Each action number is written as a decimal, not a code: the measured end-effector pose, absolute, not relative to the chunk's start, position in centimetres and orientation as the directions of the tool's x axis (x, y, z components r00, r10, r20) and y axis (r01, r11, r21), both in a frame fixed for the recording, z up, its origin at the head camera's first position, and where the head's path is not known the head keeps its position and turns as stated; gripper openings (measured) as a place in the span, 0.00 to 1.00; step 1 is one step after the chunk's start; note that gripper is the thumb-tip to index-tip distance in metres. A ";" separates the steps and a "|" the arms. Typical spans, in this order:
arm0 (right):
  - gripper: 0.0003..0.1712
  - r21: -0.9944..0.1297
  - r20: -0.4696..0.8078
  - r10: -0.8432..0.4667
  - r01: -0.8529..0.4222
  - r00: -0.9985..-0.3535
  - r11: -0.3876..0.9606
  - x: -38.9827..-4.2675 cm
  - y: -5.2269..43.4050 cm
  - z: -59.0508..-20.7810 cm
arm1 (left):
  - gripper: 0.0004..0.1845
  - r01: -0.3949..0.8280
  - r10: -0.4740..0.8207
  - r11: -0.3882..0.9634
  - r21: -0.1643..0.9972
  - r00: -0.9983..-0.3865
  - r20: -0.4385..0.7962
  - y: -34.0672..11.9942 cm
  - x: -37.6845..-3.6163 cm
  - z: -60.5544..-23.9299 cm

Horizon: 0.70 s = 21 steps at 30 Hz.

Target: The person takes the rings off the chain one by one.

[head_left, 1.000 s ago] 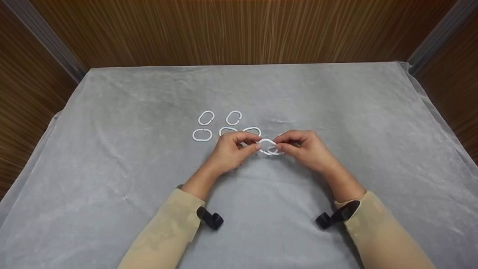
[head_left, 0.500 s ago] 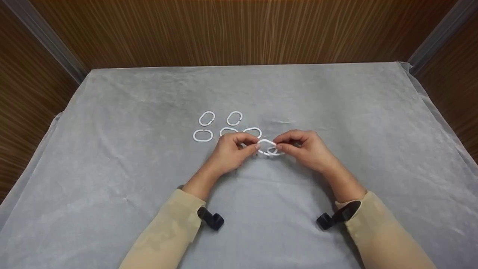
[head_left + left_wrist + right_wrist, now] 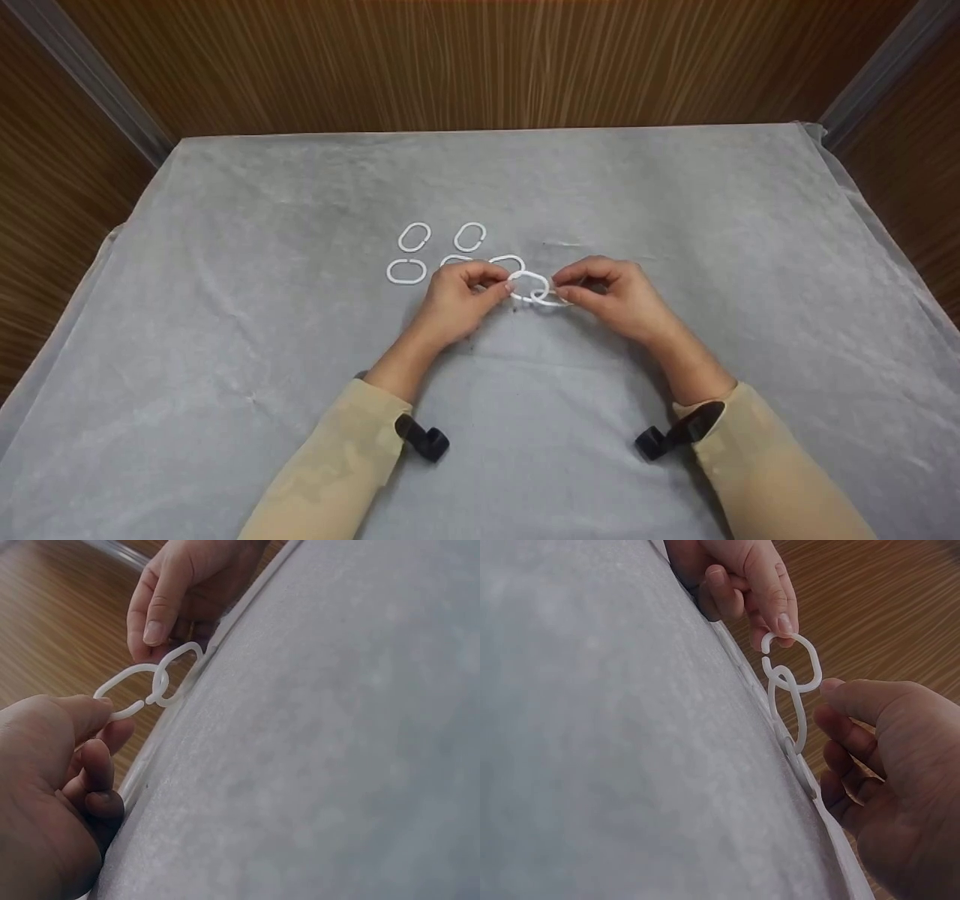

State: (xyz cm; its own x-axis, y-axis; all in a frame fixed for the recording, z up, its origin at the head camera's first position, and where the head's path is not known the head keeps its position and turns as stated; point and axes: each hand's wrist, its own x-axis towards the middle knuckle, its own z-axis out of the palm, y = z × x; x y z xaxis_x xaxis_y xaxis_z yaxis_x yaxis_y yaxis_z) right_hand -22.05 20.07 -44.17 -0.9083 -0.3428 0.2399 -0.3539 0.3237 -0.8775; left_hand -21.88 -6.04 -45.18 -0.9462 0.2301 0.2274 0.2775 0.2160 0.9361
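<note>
My left hand [image 3: 457,304] pinches one end of a white plastic chain link [image 3: 815,664], an oval with a small gap. A second white link [image 3: 802,720] loops through it and hangs down toward the cloth. Thumb and fingertips of my right hand [image 3: 619,300] are close beside the two links; in the right wrist view they look apart from them, with fingers loosely bent. Part of a third link [image 3: 802,772] shows low against the cloth, below the hanging one; whether it is joined cannot be seen.
Several loose white links lie on the grey cloth [image 3: 300,337] beyond and left of my left hand. One link [image 3: 406,282] is in full view; another link [image 3: 508,258] is partly covered. A wood-grain panel [image 3: 480,67] stands behind the table.
My left hand has moved slightly left and away from me with its link, widening the gap to my right hand. The right fingers, earlier at the link's right side, now sit clear of it.
</note>
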 end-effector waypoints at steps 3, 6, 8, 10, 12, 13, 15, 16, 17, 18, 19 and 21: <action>0.08 -0.876 0.243 -0.344 -0.358 -0.907 0.324 -22.1 20.1 -44.2 | 0.05 0.257 0.215 0.202 0.945 -0.953 0.213 -6.1 -21.9 -45.2; 0.08 -0.881 0.243 -0.349 -0.356 -0.905 0.310 -22.1 20.1 -44.1 | 0.04 0.235 0.204 0.197 0.952 -0.960 0.194 -6.1 -21.9 -45.2; 0.09 -0.885 0.247 -0.353 -0.358 -0.903 0.297 -22.0 20.1 -44.2 | 0.04 0.226 0.198 0.196 0.954 -0.962 0.187 -6.1 -21.9 -45.2; 0.09 -0.887 0.252 -0.356 -0.362 -0.900 0.288 -22.0 20.1 -44.2 | 0.05 0.220 0.193 0.195 0.956 -0.964 0.183 -6.0 -21.9 -45.3; 0.09 -0.886 0.259 -0.358 -0.368 -0.897 0.282 -22.0 20.1 -44.3 | 0.05 0.221 0.187 0.197 0.955 -0.965 0.184 -6.0 -21.9 -45.2; 0.09 -0.885 0.262 -0.358 -0.371 -0.896 0.281 -22.0 20.1 -44.3 | 0.05 0.221 0.183 0.198 0.955 -0.965 0.185 -6.0 -21.9 -45.2; 0.09 -0.883 0.268 -0.358 -0.377 -0.894 0.280 -22.0 20.1 -44.3 | 0.05 0.218 0.178 0.199 0.956 -0.967 0.183 -6.0 -21.8 -45.1; 0.09 -0.881 0.271 -0.358 -0.380 -0.894 0.282 -22.0 20.1 -44.4 | 0.04 0.217 0.176 0.199 0.956 -0.967 0.183 -6.0 -21.8 -45.1; 0.09 -0.879 0.273 -0.358 -0.383 -0.893 0.284 -22.0 20.1 -44.4 | 0.04 0.218 0.174 0.199 0.955 -0.967 0.184 -6.0 -21.8 -45.1; 0.09 -0.877 0.275 -0.359 -0.385 -0.892 0.288 -22.1 20.1 -44.4 | 0.04 0.220 0.173 0.200 0.955 -0.967 0.186 -6.0 -21.9 -45.1; 0.09 -0.874 0.276 -0.360 -0.389 -0.891 0.292 -22.1 20.1 -44.4 | 0.04 0.222 0.173 0.200 0.954 -0.967 0.189 -6.0 -21.9 -45.2; 0.09 -0.866 0.283 -0.362 -0.399 -0.888 0.302 -22.1 20.1 -44.5 | 0.04 0.228 0.175 0.196 0.954 -0.965 0.195 -6.0 -22.0 -45.2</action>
State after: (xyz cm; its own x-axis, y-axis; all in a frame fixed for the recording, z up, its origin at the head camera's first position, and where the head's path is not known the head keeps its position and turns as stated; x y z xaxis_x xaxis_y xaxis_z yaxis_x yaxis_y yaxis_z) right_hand -22.14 20.12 -44.51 -0.8880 -0.3621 0.2834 -0.3993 0.3016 -0.8658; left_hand -21.95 -6.03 -45.21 -0.9651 0.1753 0.1946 0.2280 0.1965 0.9536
